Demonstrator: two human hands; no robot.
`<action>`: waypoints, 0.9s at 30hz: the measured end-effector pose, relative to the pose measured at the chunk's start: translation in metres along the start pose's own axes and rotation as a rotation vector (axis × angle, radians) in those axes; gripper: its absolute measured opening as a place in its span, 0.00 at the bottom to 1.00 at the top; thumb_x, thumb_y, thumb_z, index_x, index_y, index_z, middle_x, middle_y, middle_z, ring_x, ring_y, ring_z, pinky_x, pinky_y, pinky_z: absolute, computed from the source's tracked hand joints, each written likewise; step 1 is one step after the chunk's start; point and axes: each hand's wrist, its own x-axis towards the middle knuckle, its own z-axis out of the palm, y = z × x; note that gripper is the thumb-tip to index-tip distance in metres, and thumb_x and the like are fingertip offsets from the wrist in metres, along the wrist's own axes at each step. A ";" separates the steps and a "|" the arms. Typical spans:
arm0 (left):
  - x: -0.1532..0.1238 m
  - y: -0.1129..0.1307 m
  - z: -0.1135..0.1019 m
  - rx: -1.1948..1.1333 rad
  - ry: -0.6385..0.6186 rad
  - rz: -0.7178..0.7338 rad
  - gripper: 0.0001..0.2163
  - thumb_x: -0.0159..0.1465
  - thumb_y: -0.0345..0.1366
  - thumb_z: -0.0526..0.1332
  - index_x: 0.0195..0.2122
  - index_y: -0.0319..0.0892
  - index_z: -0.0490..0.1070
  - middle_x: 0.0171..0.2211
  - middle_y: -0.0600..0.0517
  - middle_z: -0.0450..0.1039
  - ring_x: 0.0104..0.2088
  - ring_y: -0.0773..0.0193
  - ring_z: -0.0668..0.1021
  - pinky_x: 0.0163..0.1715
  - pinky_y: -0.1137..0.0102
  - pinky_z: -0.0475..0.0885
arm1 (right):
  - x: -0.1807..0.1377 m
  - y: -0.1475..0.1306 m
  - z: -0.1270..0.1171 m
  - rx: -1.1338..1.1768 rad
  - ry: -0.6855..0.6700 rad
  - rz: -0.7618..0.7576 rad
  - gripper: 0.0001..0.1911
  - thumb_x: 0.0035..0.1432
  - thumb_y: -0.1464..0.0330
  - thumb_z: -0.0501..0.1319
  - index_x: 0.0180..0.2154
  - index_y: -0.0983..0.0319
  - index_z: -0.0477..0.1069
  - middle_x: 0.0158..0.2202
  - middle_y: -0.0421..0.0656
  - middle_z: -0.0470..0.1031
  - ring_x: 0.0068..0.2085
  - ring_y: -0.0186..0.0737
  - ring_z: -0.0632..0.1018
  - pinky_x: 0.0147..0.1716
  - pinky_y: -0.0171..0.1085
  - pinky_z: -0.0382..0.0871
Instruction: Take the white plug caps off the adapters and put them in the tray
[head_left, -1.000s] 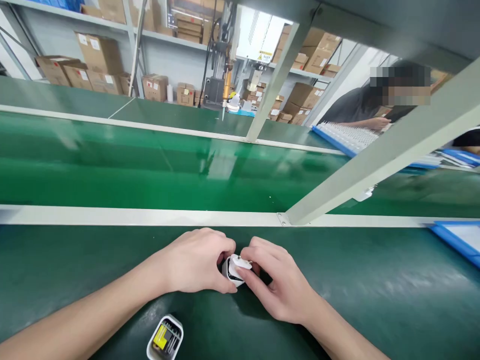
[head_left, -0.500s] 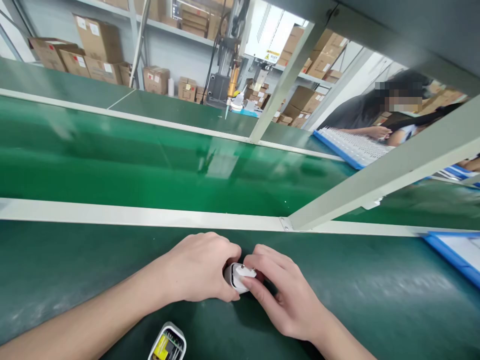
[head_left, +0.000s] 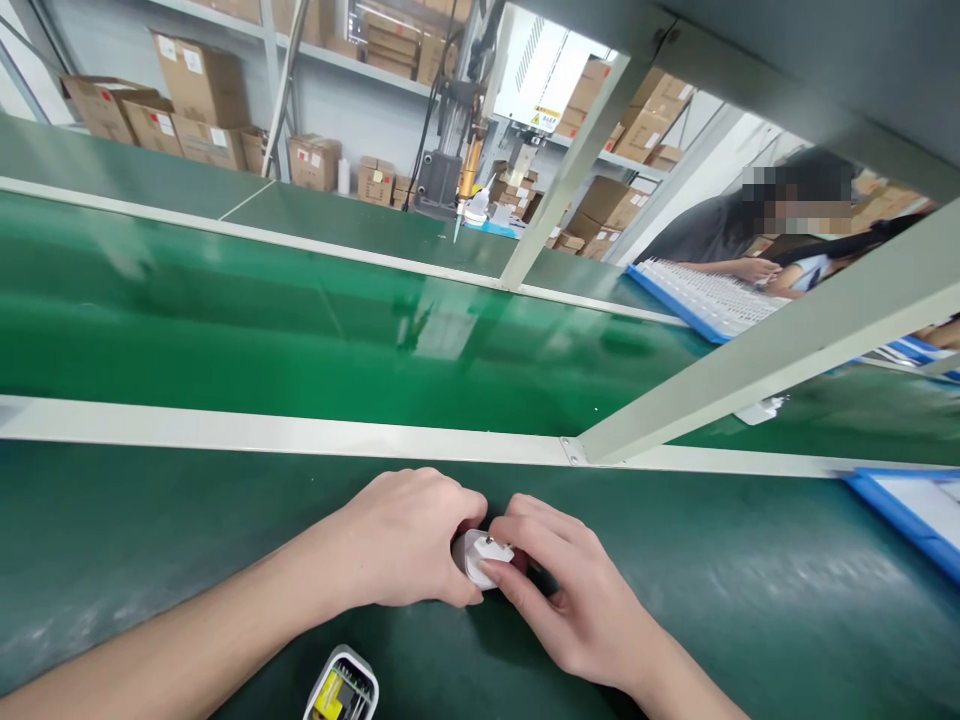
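Observation:
Over the dark green bench, my left hand [head_left: 409, 540] wraps round the side of a small white charger housing [head_left: 463, 553]. A white plug cover [head_left: 487, 556] with short metal pins sits on the open end of that housing. The thumb and fingers of my right hand [head_left: 562, 590] pinch this cover from the right. The fingers partly hide both parts. Nearer to me, below my left forearm, an open white charger housing [head_left: 343, 688] stands with a yellow-wrapped component and circuit parts inside. The frame's bottom edge cuts it off.
Beyond the pale rail [head_left: 285, 428] runs a green conveyor belt [head_left: 300, 330] carrying a small white part [head_left: 761, 410]. A slanted metal post [head_left: 750, 350] rises at right, near a blue-edged tray [head_left: 907, 510]. Across the belt are a dispensing machine [head_left: 469, 160] and a person [head_left: 712, 225].
The dark gap between plug cover and housing has closed; the cover now sits flush. Both hands keep their hold. The white part on the belt has shifted right.

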 end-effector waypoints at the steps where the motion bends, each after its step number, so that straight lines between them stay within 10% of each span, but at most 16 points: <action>1: 0.000 0.000 0.000 0.001 -0.004 -0.004 0.12 0.51 0.44 0.66 0.26 0.45 0.65 0.26 0.56 0.73 0.28 0.62 0.73 0.23 0.70 0.57 | 0.000 -0.002 -0.002 -0.012 -0.025 0.014 0.07 0.70 0.70 0.56 0.36 0.59 0.67 0.27 0.39 0.65 0.28 0.37 0.64 0.28 0.38 0.58; 16: -0.003 0.003 -0.002 0.021 0.027 0.064 0.13 0.50 0.42 0.66 0.24 0.45 0.62 0.22 0.58 0.68 0.24 0.66 0.69 0.22 0.70 0.56 | -0.006 -0.017 0.006 -0.423 0.008 -0.006 0.14 0.70 0.73 0.51 0.28 0.60 0.59 0.27 0.41 0.65 0.28 0.38 0.60 0.29 0.40 0.53; 27: -0.007 0.011 0.000 0.033 -0.015 0.089 0.10 0.50 0.42 0.69 0.31 0.45 0.74 0.27 0.57 0.76 0.28 0.64 0.76 0.24 0.73 0.61 | -0.004 -0.018 -0.001 0.056 -0.081 0.233 0.13 0.66 0.69 0.61 0.30 0.59 0.61 0.28 0.35 0.67 0.28 0.33 0.66 0.27 0.33 0.57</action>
